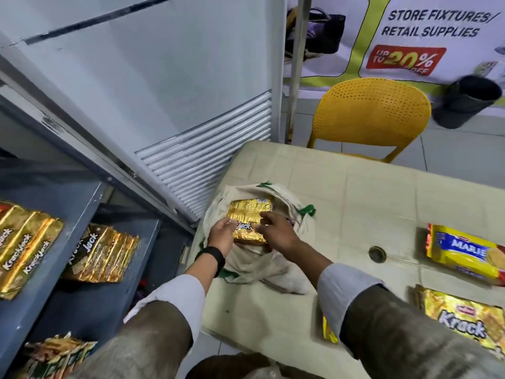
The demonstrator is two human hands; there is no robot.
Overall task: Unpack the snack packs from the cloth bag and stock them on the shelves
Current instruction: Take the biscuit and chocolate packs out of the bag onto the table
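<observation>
A stack of gold foil Krackjack snack packs (250, 222) sits in the open mouth of the cream cloth bag with green trim (262, 258), which lies slumped on the beige tiled-pattern plastic bench (355, 203). Both hands meet on this stack. The left hand (222, 236), a black band on its wrist, presses its palm and fingers against the stack's 9 o'clock edge; the right hand (276, 231) curls its fingers over the 3 o'clock edge. Together the two form one grip pinching the packs between them, each hand closed against the foil rather than spread.

At 3 o'clock from the bag, well apart on the bench, lies a yellow and blue Marie biscuit pack (464, 255), and at 5 o'clock another gold Krack pack (464, 324) lies flat, partly behind the right sleeve.

At 9 o'clock from the bag stand the grey-blue metal shelves (79, 214). The upper shelf carries a row of gold Krackjack packs (24, 242) side by side; the next shelf down bears a darker gold bundle (101, 255), and a third cluster of gold packs (57, 356) shows at 7 o'clock.

Beyond the bench at 12 o'clock stands a yellow perforated plastic chair (371, 110), and at 2 o'clock a dark round bin (467, 102) on the floor.
</observation>
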